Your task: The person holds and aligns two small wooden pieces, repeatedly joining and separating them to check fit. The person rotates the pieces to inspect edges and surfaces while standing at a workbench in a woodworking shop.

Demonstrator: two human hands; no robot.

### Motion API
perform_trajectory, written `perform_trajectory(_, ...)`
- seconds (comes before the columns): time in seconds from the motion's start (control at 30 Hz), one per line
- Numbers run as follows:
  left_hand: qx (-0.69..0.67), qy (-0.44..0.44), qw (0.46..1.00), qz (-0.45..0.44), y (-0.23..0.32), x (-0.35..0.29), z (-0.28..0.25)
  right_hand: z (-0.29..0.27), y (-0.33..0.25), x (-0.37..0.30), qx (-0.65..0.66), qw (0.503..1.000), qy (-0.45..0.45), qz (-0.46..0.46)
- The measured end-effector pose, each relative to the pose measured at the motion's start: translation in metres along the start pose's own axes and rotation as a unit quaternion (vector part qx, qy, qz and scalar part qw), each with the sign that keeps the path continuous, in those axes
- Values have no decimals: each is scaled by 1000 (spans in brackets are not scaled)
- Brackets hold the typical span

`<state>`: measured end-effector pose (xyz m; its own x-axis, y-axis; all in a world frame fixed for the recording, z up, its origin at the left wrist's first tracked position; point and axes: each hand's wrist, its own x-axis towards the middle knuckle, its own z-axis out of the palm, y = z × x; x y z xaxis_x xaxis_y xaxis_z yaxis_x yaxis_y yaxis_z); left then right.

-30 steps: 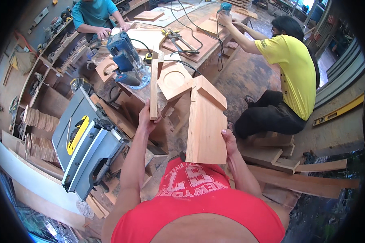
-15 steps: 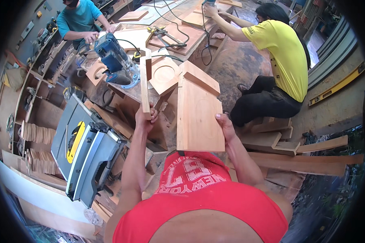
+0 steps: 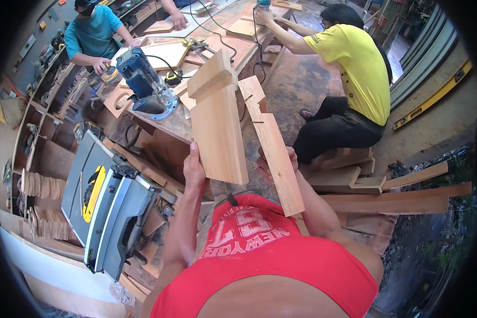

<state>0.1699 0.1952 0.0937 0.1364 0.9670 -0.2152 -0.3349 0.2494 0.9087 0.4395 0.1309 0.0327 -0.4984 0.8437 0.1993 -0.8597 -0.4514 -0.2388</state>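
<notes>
I hold a pale wooden assembly up in front of me. My left hand (image 3: 194,168) grips the lower left edge of its wide flat panel (image 3: 218,130), which carries a thick block across its top. My right hand (image 3: 271,162) is closed on a narrower notched board (image 3: 273,151) that slants down to the right beside the panel. The two boards meet near their upper ends. My red shirt fills the lower part of the view.
A grey table saw (image 3: 108,204) stands at lower left. A blue router (image 3: 146,85) rests on the workbench (image 3: 169,124) ahead. One person in a yellow shirt (image 3: 355,69) sits at right, another in a teal shirt (image 3: 93,37) sands at upper left. Timber offcuts (image 3: 403,199) lie at right.
I have turned the wooden assembly: the wide panel has swung to the left and the notched side board now faces me on the right. My view has tilted, shifting the bench.
</notes>
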Motion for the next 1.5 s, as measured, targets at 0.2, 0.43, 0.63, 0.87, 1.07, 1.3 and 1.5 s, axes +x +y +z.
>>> perform_trajectory(0.2,-35,-1,999,-7,-6,-13,8,10,9,11,7,999,-32,19)
perform_trajectory(0.43,-78,-16,996,-47,-15,-19,17,23,19,15,5,1000,13,-27)
perform_trajectory(0.63,-103,-28,992,-59,-23,-24,21,34,15,21,-32,999,15,-40)
perform_trajectory(0.87,-103,-35,993,-53,-20,-21,13,36,11,17,-44,994,89,-47)
perform_trajectory(1.07,-101,-29,992,-63,-22,-18,7,40,8,19,-88,987,129,-50)
perform_trajectory(1.3,-93,-42,993,-62,-23,-11,0,53,2,19,-131,977,161,-53)
perform_trajectory(1.5,-38,-32,999,18,-5,-9,-24,67,-18,12,-205,954,207,-77)
